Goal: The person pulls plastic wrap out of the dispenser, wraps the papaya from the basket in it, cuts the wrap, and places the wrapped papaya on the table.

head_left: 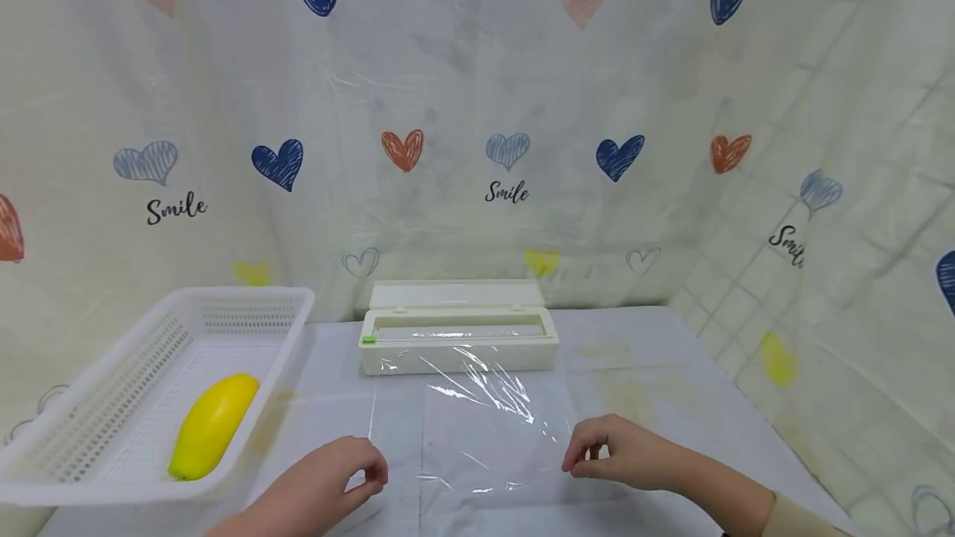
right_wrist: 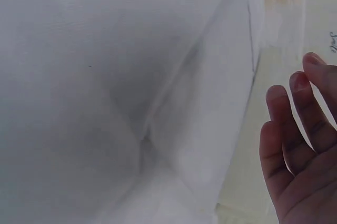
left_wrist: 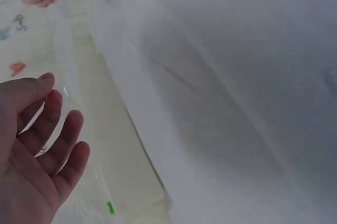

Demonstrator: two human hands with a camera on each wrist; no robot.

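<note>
A sheet of clear cling film [head_left: 477, 429] stretches toward me from a white cling film dispenser [head_left: 458, 357], its shine and creases catching the light. My left hand [head_left: 336, 475] pinches the sheet's near left corner between thumb and index finger. At the near right corner, my right hand [head_left: 622, 450] pinches it the same way. Up close in the left wrist view, the left hand's thumb [left_wrist: 39, 84] meets the index fingertip while the other fingers curve loosely. In the right wrist view, the right hand's fingers [right_wrist: 281, 108] are likewise bent. The dispenser's lid [head_left: 458, 294] stands raised at the back.
To the left, a white plastic basket [head_left: 279, 355] holds a yellow, papaya-shaped fruit [head_left: 215, 428]. A small green piece [head_left: 369, 339] sits at the dispenser's left end. White cloth covers the table [head_left: 634, 379], and a heart-printed curtain [head_left: 448, 65] hangs behind and along the right.
</note>
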